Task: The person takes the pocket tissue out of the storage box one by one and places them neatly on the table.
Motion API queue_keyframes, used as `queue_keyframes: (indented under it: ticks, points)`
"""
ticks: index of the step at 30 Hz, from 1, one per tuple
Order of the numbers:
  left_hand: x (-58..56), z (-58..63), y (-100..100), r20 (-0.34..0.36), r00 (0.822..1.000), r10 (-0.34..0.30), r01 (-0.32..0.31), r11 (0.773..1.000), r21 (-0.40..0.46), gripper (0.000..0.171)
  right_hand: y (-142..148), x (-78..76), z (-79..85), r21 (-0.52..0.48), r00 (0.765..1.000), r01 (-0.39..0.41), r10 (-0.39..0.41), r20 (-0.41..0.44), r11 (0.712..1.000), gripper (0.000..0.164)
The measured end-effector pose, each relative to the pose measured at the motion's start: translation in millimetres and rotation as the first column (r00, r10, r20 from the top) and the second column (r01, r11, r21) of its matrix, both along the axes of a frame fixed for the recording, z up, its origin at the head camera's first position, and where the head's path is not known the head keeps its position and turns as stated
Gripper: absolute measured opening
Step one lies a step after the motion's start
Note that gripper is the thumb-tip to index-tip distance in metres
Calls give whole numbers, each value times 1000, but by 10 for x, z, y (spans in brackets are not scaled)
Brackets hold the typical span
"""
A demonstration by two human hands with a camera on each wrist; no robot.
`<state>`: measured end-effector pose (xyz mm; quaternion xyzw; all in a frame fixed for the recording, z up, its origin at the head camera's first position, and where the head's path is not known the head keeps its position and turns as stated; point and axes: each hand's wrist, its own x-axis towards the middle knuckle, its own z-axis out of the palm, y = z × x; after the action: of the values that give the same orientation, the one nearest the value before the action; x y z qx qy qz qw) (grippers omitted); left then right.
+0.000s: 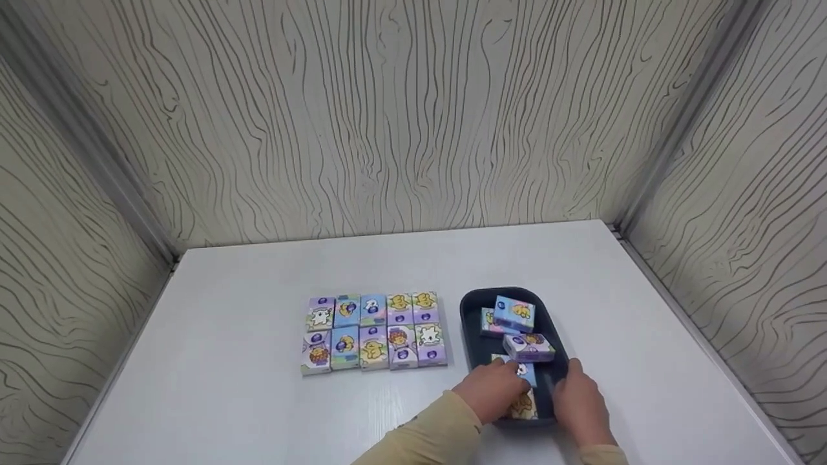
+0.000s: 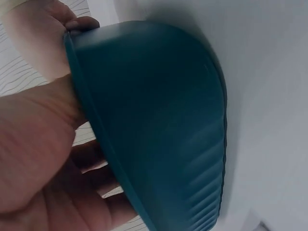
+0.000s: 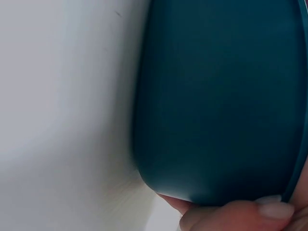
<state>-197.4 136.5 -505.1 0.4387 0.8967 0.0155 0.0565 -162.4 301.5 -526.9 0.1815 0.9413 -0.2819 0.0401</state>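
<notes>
- Dark tray [image 1: 478, 352]: flat on the white table [image 1: 226, 361], loaded with loose printed boxes [image 1: 515, 313], some overlapping.
- Left hand [image 1: 494, 391]: reaches in at 7 o'clock, fingers over boxes; cannot tell whether one is gripped.
- Right hand [image 1: 581, 400]: grips the tray's rim at 4 o'clock.
- Box block [image 1: 373, 345]: two rows of five, 9 o'clock from the tray.

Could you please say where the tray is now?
In the head view, the tray is on the table, right of the rows of boxes, the right hand gripping its right rim.
</notes>
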Motion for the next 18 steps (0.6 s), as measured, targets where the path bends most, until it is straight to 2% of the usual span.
queue_keyframes:
  ticks: [4,7,12,18]
  points:
    - [-13,-27,41,60,998,26,-26,1000,8,35,-3,3,-9,-7,1000,5,-5,25,1000,46]
    - [-27,-45,64,74,997,29,-30,999,20,35,1,1,-13,-6,1000,5,-4,23,1000,46]
    - [-33,-54,71,71,997,30,-34,998,50,39,7,2,-20,4,1000,-9,9,-11,1000,41]
    - [-35,-62,93,49,999,23,-26,997,67,43,7,-18,-14,-3,1000,2,-2,25,1000,42]
